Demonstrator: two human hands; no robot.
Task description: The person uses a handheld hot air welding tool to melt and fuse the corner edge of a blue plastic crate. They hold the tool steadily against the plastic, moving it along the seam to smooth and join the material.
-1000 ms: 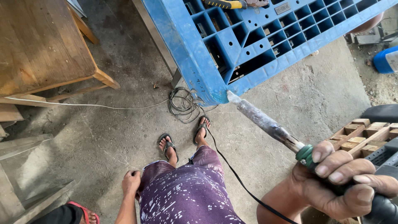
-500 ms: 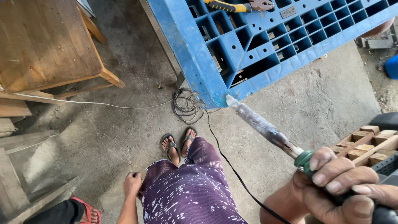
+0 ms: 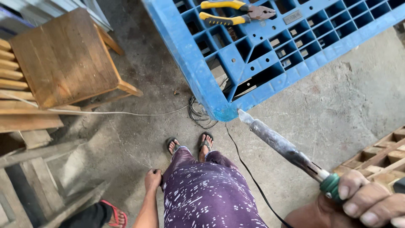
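- Hanging at your side, your left hand (image 3: 152, 179) is loosely curled, holding nothing, against the purple skirt (image 3: 209, 192).
- Keep the soldering iron (image 3: 280, 145) steady, its tip at the blue pallet (image 3: 194, 74) corner ahead.
- Your right hand (image 3: 371, 202) is clenched firmly around its green handle; mind the black cord (image 3: 249, 173).

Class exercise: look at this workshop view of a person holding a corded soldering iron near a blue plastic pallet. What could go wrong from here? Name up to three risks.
1. The soldering iron tip sits at the blue plastic pallet corner; if hot, it could melt the plastic there.
2. Its black cord trails past the sandalled feet, a likely trip or snag.
3. The right hand grips close to the metal shaft, so a slip forward might burn fingers.
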